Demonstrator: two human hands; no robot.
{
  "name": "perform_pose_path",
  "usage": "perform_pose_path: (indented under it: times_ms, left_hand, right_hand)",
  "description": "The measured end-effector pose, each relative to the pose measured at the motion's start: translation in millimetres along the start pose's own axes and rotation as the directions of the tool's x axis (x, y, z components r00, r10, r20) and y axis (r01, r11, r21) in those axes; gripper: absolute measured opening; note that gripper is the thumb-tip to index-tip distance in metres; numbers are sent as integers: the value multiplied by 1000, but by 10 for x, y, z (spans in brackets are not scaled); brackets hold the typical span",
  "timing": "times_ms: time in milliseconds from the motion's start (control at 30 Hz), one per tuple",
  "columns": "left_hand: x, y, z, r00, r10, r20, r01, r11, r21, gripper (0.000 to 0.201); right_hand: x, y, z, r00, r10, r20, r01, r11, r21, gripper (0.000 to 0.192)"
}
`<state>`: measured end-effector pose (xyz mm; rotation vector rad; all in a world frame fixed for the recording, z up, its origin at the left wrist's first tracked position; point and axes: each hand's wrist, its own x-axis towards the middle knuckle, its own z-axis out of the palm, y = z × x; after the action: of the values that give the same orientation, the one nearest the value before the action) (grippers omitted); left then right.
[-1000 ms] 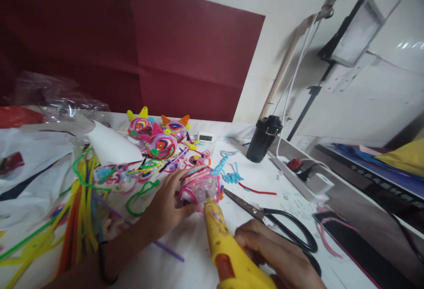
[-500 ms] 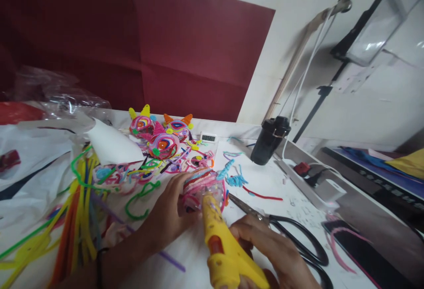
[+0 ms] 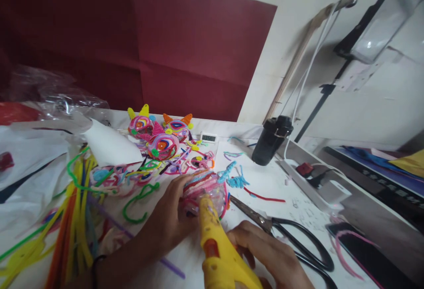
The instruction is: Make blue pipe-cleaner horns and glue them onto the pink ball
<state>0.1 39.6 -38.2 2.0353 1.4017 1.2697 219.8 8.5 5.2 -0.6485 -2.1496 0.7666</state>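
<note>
My left hand (image 3: 172,216) is closed around the left side of a ball (image 3: 204,185) covered in coloured pipe cleaners, part of it clear plastic. A light blue pipe-cleaner horn (image 3: 226,172) sticks up at its right. My right hand (image 3: 265,247) grips a yellow hot glue gun (image 3: 218,253), its front end at the ball's near, bare plastic side. Whether the tip touches the ball I cannot tell. Black-handled scissors (image 3: 274,225) lie just right of the ball. The trigger fingers are partly hidden by the gun.
Three finished-looking pipe-cleaner balls with horns (image 3: 162,144) sit at the back among coloured scraps. Bundled pipe cleaners (image 3: 71,218) lie at left. A black bottle (image 3: 271,141), a power strip (image 3: 309,183) and a phone (image 3: 371,253) are at right; a small digital clock (image 3: 208,138) stands behind.
The glue gun has shifted slightly left and down against the ball. My left hand keeps its hold, and the view has moved a little.
</note>
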Motion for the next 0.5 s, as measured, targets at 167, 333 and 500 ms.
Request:
perform_pose_path:
  times_ms: [167, 333, 500]
  left_hand:
    - [3, 25, 4, 999, -49, 10, 49, 999, -14, 59]
    - [-4, -12, 24, 999, -48, -1, 48, 998, -34, 62]
    - [-1, 7, 8, 998, -61, 12, 61, 997, -38, 61]
  right_hand:
    - [5, 38, -9, 996, -85, -2, 84, 996, -14, 27]
    - [4, 10, 17, 998, -47, -33, 45, 998, -48, 21]
    - [-15, -16, 55, 999, 12, -34, -13, 999, -40, 20]
